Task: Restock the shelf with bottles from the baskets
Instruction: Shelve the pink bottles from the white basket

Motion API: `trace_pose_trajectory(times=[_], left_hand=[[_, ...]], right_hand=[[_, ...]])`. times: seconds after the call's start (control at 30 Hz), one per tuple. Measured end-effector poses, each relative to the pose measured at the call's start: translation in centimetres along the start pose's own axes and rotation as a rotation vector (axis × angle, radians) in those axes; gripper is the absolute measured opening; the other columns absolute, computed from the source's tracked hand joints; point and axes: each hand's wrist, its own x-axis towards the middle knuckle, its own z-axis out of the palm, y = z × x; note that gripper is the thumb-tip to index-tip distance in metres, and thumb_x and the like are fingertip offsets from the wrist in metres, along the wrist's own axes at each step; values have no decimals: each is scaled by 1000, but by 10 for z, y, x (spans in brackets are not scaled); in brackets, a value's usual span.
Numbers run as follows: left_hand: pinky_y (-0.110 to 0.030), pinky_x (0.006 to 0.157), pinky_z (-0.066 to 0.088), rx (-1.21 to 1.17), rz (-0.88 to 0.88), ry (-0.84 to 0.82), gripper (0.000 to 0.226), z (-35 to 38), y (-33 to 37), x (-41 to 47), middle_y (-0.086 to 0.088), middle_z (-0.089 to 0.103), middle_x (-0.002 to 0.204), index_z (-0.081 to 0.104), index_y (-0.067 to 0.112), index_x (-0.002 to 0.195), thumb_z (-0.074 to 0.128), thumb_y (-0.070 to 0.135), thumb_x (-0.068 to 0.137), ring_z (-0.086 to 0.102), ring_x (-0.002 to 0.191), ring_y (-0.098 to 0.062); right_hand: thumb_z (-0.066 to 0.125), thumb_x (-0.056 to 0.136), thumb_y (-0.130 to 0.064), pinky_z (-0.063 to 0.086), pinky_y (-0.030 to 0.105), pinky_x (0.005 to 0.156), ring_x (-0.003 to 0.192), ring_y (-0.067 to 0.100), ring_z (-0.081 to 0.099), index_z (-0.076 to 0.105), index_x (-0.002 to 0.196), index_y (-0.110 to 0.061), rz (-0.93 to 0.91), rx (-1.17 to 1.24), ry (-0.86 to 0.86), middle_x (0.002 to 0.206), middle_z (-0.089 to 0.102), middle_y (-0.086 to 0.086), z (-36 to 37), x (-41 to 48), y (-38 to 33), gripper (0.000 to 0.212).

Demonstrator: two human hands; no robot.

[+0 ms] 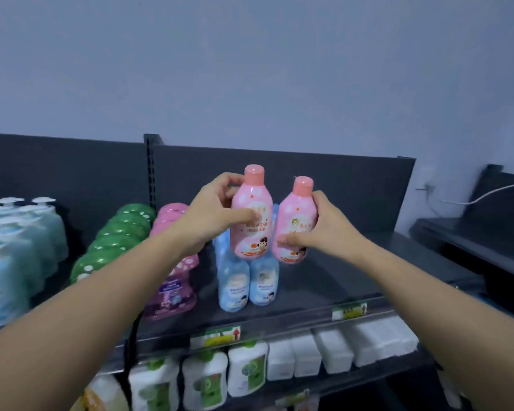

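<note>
The left pink rounded plastic bottle with coral cap is clasped at mid-body by the left grip, the right pink bottle by the right grip, both held roughly upright above the dark shelf, over the pale blue bottles. Glossy, stiff, probably light; waist holds are judged safest

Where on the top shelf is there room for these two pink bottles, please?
The top shelf is bare right of the light-blue bottles, out to its right end. Left of them, purple bottles, green-capped bottles and pump bottles crowd it.
</note>
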Motion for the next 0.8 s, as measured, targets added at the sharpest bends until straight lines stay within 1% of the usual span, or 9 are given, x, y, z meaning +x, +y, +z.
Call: trace_pose_trajectory(times=[0.07,0.13,0.27,0.37,0.43,0.53,0.6,0.67,0.8], left_hand=[[-20,72,56,10,7,-29,50,25,-6,22,1,68,97,52,18,113,68,-10,74,66,85,-8],[-21,77,56,18,5,-52,53,46,-13,43,-2,66,105,51,17,117,69,-8,74,65,90,-11],[-30,83,57,66,-36,-111,51,71,-29,83,-6,65,109,53,16,116,71,-5,72,66,98,-18],[-33,83,57,136,-51,-160,47,78,-46,111,-9,66,106,55,13,110,73,-4,70,66,98,-23],[-30,81,57,206,-57,-188,47,79,-56,128,-10,66,105,55,9,109,74,-5,69,66,96,-23],[-19,68,57,265,-96,-235,44,76,-68,152,-3,67,96,56,9,104,75,-6,67,65,82,-11],[-15,62,54,300,-131,-264,42,76,-78,166,2,66,89,56,10,99,77,-6,66,64,76,-8],[-17,63,54,350,-162,-286,42,78,-89,178,0,64,89,56,10,98,78,-4,65,63,77,-11],[-30,67,51,483,-185,-281,44,85,-112,197,1,60,84,55,14,89,83,1,57,57,74,-15]], right_hand=[[86,61,-25,52,19,67,87,5,62,44,110,-23,14,-8,23,98,59,-11,-21,8,23,64],[86,62,-24,48,15,62,84,3,62,44,109,-25,23,-17,37,95,59,-13,-37,16,45,63],[85,63,-24,49,16,63,85,3,63,43,107,-30,51,-5,31,96,60,-13,-49,38,86,62],[85,62,-24,48,16,63,85,2,64,44,104,-33,74,-10,16,95,61,-12,-47,60,111,59],[84,62,-25,48,17,65,86,3,63,45,107,-30,87,4,10,97,61,-13,-41,75,125,60],[84,63,-24,49,19,67,89,3,63,45,112,-27,118,32,0,99,61,-13,-33,98,145,63],[84,64,-23,49,19,67,89,2,63,44,113,-27,137,41,-26,100,61,-13,-27,112,157,63],[84,64,-23,49,19,67,90,3,62,44,113,-26,150,37,-46,100,60,-12,-20,123,171,63],[84,62,-24,53,25,71,90,4,61,44,109,-26,179,25,-79,99,60,-12,-8,140,199,62]])
